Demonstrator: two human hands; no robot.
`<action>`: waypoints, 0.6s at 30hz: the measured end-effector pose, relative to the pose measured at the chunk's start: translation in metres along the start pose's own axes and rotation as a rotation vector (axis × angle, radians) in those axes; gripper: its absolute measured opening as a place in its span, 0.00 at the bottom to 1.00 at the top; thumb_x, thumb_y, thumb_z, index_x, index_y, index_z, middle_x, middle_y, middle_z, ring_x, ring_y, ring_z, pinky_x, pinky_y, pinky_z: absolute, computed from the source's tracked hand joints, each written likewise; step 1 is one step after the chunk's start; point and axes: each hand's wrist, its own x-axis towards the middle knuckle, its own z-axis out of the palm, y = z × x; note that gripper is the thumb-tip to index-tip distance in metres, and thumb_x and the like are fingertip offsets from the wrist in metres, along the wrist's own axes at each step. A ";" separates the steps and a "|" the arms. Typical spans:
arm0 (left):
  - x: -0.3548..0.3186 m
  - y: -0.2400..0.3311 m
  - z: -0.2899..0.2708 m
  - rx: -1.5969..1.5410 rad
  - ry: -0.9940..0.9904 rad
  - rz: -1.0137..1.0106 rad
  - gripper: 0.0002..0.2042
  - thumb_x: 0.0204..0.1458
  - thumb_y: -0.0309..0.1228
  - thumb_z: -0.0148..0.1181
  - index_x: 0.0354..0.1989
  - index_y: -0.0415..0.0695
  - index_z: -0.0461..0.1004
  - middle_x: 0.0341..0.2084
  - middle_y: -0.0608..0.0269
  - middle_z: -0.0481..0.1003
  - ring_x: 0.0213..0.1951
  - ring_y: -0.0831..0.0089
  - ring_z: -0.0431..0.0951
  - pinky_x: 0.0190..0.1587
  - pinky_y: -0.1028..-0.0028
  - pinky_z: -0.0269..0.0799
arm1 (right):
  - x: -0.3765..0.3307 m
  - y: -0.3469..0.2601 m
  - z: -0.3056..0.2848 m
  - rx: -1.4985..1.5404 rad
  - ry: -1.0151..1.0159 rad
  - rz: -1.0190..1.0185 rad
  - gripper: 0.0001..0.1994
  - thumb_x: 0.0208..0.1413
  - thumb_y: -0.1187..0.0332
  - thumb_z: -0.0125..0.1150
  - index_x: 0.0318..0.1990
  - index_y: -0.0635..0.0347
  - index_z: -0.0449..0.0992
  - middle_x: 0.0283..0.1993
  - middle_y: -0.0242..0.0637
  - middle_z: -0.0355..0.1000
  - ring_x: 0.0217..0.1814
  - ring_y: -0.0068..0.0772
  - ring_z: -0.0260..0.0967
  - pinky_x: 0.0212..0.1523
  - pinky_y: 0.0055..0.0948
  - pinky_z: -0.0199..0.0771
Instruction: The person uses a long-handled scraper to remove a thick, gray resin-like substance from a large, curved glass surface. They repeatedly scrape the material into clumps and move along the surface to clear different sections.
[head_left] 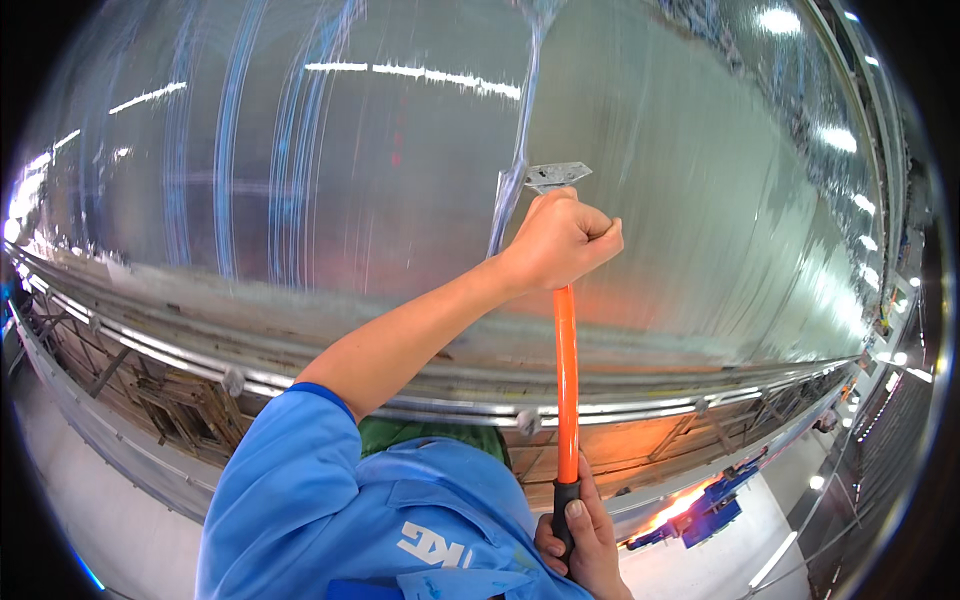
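A long-handled scraper (567, 385) with an orange shaft and black grip stands between my two hands. My left hand (562, 238) is closed around its upper end, just below the flat metal blade (558, 177). Lower down, my right hand (588, 535) wraps the black grip near my body. The blade lies over a broad, shiny, wet-looking surface (660, 220); whether it touches cannot be told. Just left of the blade, a crumpled translucent bluish strip (508, 195) runs away along that surface. My left fist hides the scraper's neck.
Blue streaks (230, 150) mark the surface's left part. A metal rail (470, 410) with round knobs runs along its near edge, in front of my body. Beyond a lower frame, a blue machine (700, 510) stands beside an orange glow at the lower right.
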 end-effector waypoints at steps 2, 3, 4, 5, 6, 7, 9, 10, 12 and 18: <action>0.049 0.003 -0.022 -0.027 -0.013 -0.012 0.24 0.59 0.30 0.58 0.12 0.40 0.57 0.08 0.59 0.56 0.17 0.66 0.47 0.37 0.69 0.63 | 0.008 -0.046 0.028 0.021 0.024 0.026 0.35 0.73 0.52 0.51 0.81 0.40 0.44 0.21 0.23 0.53 0.16 0.15 0.48 0.15 0.15 0.50; 0.072 0.006 -0.034 -0.025 -0.039 -0.052 0.24 0.59 0.30 0.58 0.12 0.40 0.57 0.08 0.59 0.55 0.16 0.67 0.47 0.35 0.69 0.63 | 0.013 -0.068 0.042 0.038 0.039 0.042 0.35 0.72 0.51 0.52 0.81 0.40 0.45 0.22 0.23 0.53 0.16 0.15 0.48 0.15 0.15 0.49; 0.094 0.010 -0.045 -0.054 -0.034 -0.071 0.23 0.59 0.30 0.58 0.13 0.39 0.57 0.09 0.59 0.54 0.17 0.68 0.47 0.32 0.69 0.61 | 0.018 -0.089 0.056 0.056 0.053 0.056 0.35 0.72 0.51 0.52 0.80 0.40 0.46 0.22 0.23 0.54 0.16 0.15 0.49 0.14 0.15 0.49; 0.116 0.013 -0.057 -0.069 -0.035 -0.087 0.23 0.59 0.31 0.58 0.13 0.39 0.57 0.09 0.59 0.54 0.17 0.69 0.47 0.28 0.68 0.60 | 0.025 -0.107 0.069 0.074 0.065 0.061 0.35 0.72 0.51 0.53 0.80 0.40 0.47 0.23 0.23 0.55 0.16 0.15 0.49 0.14 0.15 0.49; 0.139 0.015 -0.067 -0.070 -0.046 -0.108 0.23 0.59 0.31 0.58 0.13 0.38 0.57 0.09 0.59 0.53 0.17 0.70 0.47 0.25 0.68 0.58 | 0.034 -0.125 0.080 0.092 0.011 0.039 0.34 0.73 0.52 0.50 0.81 0.40 0.44 0.24 0.26 0.57 0.16 0.16 0.50 0.15 0.17 0.51; 0.164 0.016 -0.077 -0.088 -0.040 -0.087 0.23 0.59 0.32 0.58 0.14 0.37 0.57 0.10 0.59 0.53 0.17 0.70 0.48 0.23 0.67 0.56 | 0.045 -0.145 0.086 0.106 -0.044 0.006 0.34 0.74 0.52 0.48 0.81 0.39 0.41 0.25 0.28 0.59 0.16 0.18 0.51 0.17 0.19 0.54; 0.220 0.012 -0.097 -0.084 -0.008 -0.040 0.23 0.58 0.32 0.58 0.15 0.36 0.57 0.10 0.58 0.53 0.17 0.72 0.49 0.20 0.66 0.51 | 0.072 -0.180 0.094 0.079 -0.117 -0.034 0.32 0.75 0.51 0.43 0.80 0.31 0.39 0.19 0.29 0.54 0.11 0.17 0.48 0.13 0.22 0.52; 0.243 0.009 -0.105 -0.105 0.003 -0.029 0.22 0.58 0.34 0.58 0.15 0.35 0.59 0.10 0.58 0.56 0.17 0.71 0.52 0.22 0.65 0.56 | 0.081 -0.192 0.096 0.066 -0.104 -0.066 0.31 0.75 0.51 0.44 0.80 0.31 0.41 0.21 0.28 0.55 0.12 0.17 0.49 0.15 0.21 0.53; 0.260 0.008 -0.104 -0.080 -0.007 0.030 0.22 0.57 0.36 0.58 0.16 0.35 0.61 0.11 0.59 0.59 0.18 0.70 0.54 0.24 0.63 0.59 | 0.091 -0.202 0.099 0.058 -0.101 -0.113 0.30 0.75 0.50 0.44 0.80 0.31 0.44 0.22 0.26 0.56 0.14 0.17 0.50 0.16 0.20 0.54; 0.208 0.009 -0.071 0.111 -0.008 0.143 0.22 0.58 0.39 0.59 0.17 0.35 0.69 0.13 0.49 0.67 0.18 0.56 0.67 0.28 0.58 0.67 | 0.080 -0.129 0.054 0.215 -0.160 -0.127 0.28 0.75 0.50 0.43 0.78 0.27 0.47 0.22 0.24 0.58 0.14 0.17 0.52 0.16 0.20 0.57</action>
